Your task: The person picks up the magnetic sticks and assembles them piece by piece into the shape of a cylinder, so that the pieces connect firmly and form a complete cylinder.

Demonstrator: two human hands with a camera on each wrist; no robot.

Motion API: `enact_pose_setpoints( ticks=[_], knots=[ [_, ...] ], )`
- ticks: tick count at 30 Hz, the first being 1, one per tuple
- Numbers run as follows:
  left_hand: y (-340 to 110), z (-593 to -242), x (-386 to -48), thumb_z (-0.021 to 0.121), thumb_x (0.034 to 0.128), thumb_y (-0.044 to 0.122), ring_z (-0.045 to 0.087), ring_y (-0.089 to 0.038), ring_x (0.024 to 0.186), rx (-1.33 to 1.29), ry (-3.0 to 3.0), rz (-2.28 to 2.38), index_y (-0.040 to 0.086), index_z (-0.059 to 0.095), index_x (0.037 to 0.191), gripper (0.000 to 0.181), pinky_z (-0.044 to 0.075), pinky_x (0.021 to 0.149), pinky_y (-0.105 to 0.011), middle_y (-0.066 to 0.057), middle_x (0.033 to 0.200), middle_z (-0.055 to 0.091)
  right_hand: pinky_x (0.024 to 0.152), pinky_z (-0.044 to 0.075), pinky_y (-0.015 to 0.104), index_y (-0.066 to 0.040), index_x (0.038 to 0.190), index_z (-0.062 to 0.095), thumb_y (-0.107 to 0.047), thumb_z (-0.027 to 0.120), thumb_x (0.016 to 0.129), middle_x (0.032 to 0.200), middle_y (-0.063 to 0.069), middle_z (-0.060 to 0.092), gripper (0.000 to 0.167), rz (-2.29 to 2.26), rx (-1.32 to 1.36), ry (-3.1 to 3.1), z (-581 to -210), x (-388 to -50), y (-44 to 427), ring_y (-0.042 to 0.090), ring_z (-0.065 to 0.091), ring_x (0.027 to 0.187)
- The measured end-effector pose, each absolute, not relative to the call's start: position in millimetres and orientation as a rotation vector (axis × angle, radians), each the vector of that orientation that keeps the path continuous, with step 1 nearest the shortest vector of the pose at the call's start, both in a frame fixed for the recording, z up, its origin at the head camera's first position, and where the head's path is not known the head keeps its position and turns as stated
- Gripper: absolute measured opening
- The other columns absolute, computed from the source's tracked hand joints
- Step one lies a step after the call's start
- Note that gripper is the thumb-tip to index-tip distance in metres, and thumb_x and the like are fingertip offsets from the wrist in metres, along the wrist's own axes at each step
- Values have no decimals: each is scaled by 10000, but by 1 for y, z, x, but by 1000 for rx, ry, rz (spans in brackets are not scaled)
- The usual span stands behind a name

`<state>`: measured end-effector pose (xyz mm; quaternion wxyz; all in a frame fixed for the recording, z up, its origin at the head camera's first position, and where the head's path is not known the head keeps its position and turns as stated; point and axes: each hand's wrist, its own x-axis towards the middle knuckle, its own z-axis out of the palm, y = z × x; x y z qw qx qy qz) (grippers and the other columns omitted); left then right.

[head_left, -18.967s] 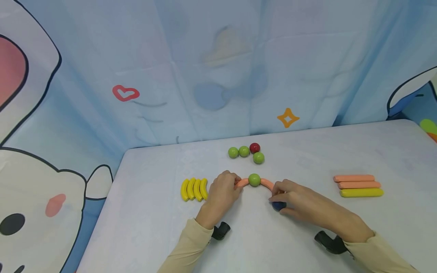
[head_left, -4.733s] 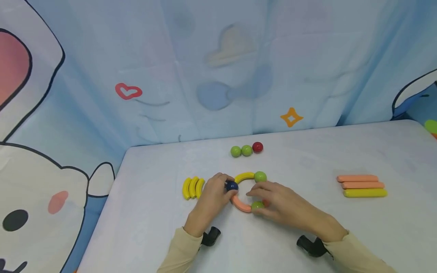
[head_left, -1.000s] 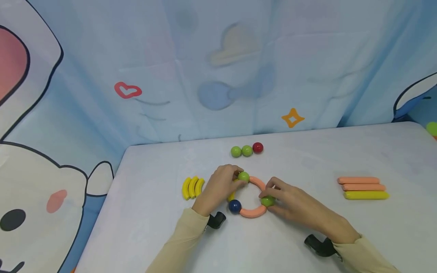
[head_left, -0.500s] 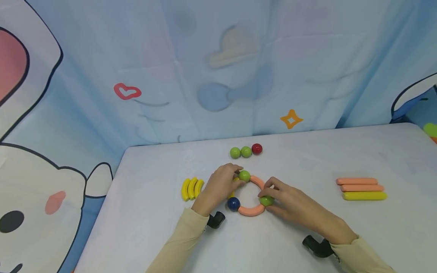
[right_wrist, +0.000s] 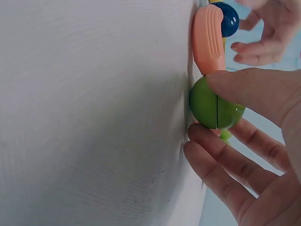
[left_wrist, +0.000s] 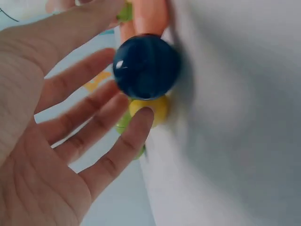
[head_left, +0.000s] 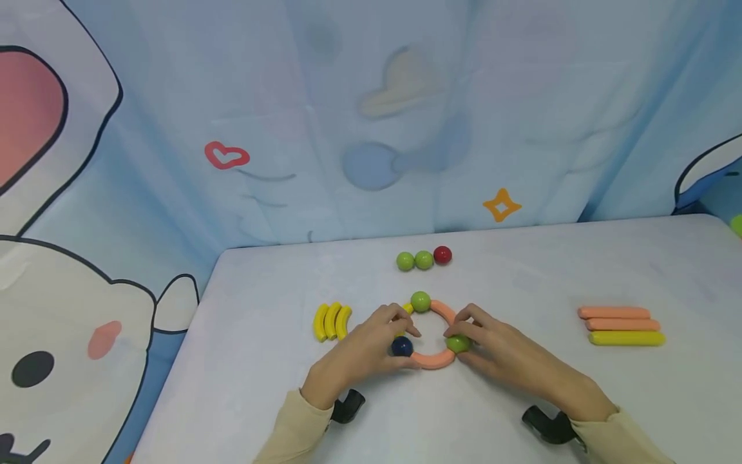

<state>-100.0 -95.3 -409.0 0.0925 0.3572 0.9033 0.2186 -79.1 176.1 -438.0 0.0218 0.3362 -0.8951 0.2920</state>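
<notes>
A ring of curved toy rods and balls lies on the white table in the head view. Its parts are a green ball [head_left: 420,301] at the far side, an orange curved rod [head_left: 443,312], a second green ball [head_left: 458,343] at the right, another orange curved rod [head_left: 433,361], a blue ball [head_left: 402,347] and a mostly hidden yellow curved rod [head_left: 408,308]. My right hand [head_left: 501,348] pinches the right-side green ball between thumb and fingers. My left hand [head_left: 365,348] has its fingers spread loosely about the blue ball [left_wrist: 146,66], not gripping it.
Left of the ring lie three yellow curved rods [head_left: 332,322]. Behind it stand two green balls [head_left: 414,260] and a red ball [head_left: 442,255] in a row. At right lie two straight orange rods [head_left: 620,318] and a yellow one [head_left: 627,338]. A patterned curtain [head_left: 324,116] hangs behind.
Earlier, an open arc of pieces became a closed ring, using one spare yellow curved rod and one back green ball. Since half a second ago, my left hand left the far green ball for the blue one.
</notes>
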Motion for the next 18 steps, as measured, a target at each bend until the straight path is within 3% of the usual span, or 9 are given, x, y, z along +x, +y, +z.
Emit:
enact_pose_setpoints(
  ticks=[5, 9, 18],
  knots=[
    [-98, -417, -95, 867, 891, 248, 488, -208, 1312, 1065, 2713, 631, 76, 761, 1211, 379, 459, 1098, -258, -79, 1429, 530, 792, 593, 296, -169, 1187, 723, -60, 832, 887, 1175, -49, 553, 337, 966, 1010, -2805, -436, -79, 182, 64, 610, 933],
    [-99, -420, -95, 865, 892, 242, 463, -227, 1358, 1032, 2752, 625, 71, 769, 1204, 368, 465, 1100, -268, -103, 1488, 500, 813, 591, 319, -186, 1195, 731, -134, 805, 933, 1189, -50, 567, 276, 980, 866, -2843, -432, -82, 203, 105, 612, 968],
    [-100, -424, -96, 870, 884, 286, 510, -207, 1315, 988, 2788, 578, 71, 766, 1219, 411, 476, 1081, -265, -71, 1453, 546, 771, 602, 439, -129, 1069, 763, -53, 881, 812, 1109, 68, 638, 293, 588, 668, -2856, -426, -105, 309, 262, 577, 1010]
  ],
)
